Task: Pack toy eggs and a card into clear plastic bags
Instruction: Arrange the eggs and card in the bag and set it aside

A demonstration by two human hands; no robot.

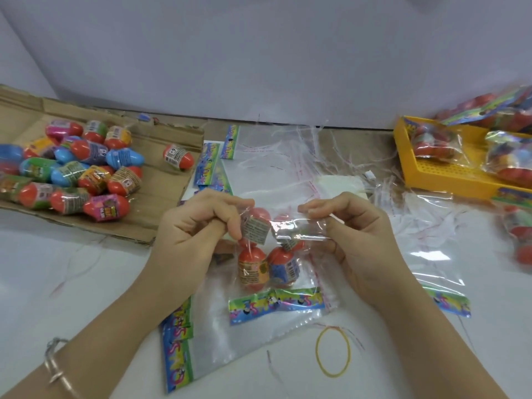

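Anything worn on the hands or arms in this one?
No sleeves or gloves in view. The left hand has a thin silver bangle with a crossover twist at its wrist. The right hand and its wrist carry nothing. No rings show on either.

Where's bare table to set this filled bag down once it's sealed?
Front-left, the table is mostly bare between the cardboard sheet and the left forearm. Front-right, another patch lies past the right forearm, below the loose header card. Crowded: stacked empty bags behind the filled bag, peeled strips toward the yellow tray, toy eggs on the cardboard's left.
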